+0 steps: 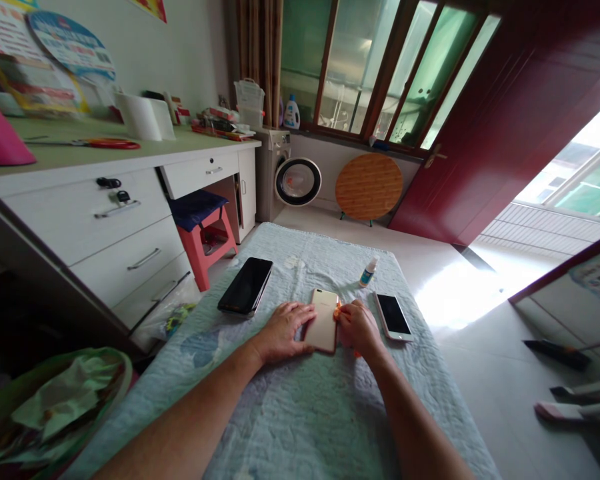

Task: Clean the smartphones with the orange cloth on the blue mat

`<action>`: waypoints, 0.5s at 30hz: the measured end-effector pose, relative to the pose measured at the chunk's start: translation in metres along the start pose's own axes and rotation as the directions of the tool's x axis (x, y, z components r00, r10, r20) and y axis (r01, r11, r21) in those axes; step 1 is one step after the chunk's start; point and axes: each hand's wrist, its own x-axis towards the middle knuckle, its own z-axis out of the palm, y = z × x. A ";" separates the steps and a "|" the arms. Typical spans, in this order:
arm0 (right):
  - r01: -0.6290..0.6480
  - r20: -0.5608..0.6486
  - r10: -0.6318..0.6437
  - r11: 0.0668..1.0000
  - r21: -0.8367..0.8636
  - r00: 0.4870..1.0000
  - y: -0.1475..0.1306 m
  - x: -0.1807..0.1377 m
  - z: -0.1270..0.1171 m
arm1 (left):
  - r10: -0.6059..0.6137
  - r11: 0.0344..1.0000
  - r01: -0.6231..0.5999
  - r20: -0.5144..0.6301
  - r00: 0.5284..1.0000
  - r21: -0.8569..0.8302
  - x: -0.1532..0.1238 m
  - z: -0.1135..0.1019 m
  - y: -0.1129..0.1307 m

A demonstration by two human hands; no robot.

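A gold phone (324, 319) lies face down in the middle of a table covered with a pale quilted cloth (300, 413). My left hand (283, 329) rests flat on the phone's left edge, fingers spread, pressing it down. My right hand (357, 327) is closed in a pinch on a small orange tool (338, 308) held against the phone's right edge. Only the tip of the tool shows.
A black phone (246, 285) lies screen up at the left, a white phone (393, 316) at the right, a small dropper bottle (369, 272) behind. A white desk with drawers (130, 220), a red stool (205, 237) and a green bin (55, 400) stand at the left.
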 end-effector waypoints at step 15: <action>-0.088 0.258 0.055 0.989 0.122 0.965 -0.014 -0.029 -0.017 | 0.027 0.999 -0.025 -0.038 0.999 0.043 0.000 -0.002 0.007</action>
